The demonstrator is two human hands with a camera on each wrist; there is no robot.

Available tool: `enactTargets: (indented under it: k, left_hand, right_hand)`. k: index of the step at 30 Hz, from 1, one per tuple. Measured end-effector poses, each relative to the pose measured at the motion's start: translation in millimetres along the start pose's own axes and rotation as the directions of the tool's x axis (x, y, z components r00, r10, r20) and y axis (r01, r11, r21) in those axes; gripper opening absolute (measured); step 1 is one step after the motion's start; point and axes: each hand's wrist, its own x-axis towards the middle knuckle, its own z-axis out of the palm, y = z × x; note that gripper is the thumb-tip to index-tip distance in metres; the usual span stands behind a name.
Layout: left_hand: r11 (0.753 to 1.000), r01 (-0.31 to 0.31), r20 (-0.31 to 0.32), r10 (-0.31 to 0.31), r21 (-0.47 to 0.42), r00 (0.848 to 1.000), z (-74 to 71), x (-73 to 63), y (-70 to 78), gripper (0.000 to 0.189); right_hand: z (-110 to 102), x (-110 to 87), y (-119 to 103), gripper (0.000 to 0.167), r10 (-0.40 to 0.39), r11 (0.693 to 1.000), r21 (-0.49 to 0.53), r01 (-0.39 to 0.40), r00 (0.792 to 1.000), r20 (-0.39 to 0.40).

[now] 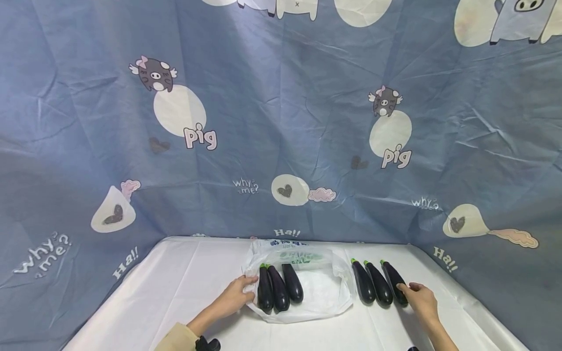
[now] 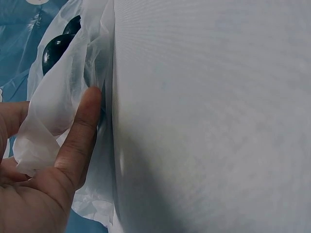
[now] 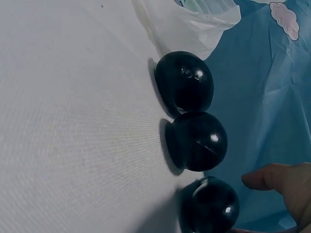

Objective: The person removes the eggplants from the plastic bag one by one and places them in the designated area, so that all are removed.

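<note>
The left edge of a thin white plastic bag (image 1: 316, 312) is gripped by my left hand (image 1: 239, 292). In the left wrist view, the film (image 2: 53, 107) bunches between its thumb and fingers. Three dark eggplants (image 1: 279, 290) lie side by side in the bag's left part, next to that hand. To the right of the bag, three more eggplants (image 1: 378, 287) lie on the white cloth. My right hand (image 1: 420, 300) is at the rightmost eggplant (image 1: 392, 275). In the right wrist view, its thumb (image 3: 267, 177) is extended above that eggplant's rounded end (image 3: 211, 206).
A white cloth (image 1: 184, 273) covers the table. A blue curtain (image 1: 263, 122) with pig prints hangs along the back and sides. The bag's mouth gapes toward me, and green print shows on its film.
</note>
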Motion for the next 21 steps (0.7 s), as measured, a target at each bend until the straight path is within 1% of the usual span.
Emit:
enactTargets:
  k: [10, 17, 21]
  left_hand:
    - [1.000, -0.014, 0.005, 0.014, -0.004, 1.000, -0.1, 1.0, -1.4, 0.060]
    - [1.000, -0.005, 0.007, 0.005, -0.004, 1.000, 0.2, 1.7, -2.5, 0.060]
    - [1.000, -0.005, 0.005, 0.005, -0.002, 1.000, 0.4, 1.8, -2.8, 0.061]
  right_hand:
    - [-4.6, -1.6, -7.5, 0.070, -0.032, 0.999, 0.005, 0.033, 0.999, -0.024]
    - [-6.5, -6.7, -19.9, 0.069, -0.057, 0.998, 0.015, 0.057, 0.998, -0.035]
    - [-6.7, -11.4, -29.3, 0.068, -0.086, 0.996, 0.017, 0.086, 0.996, -0.036]
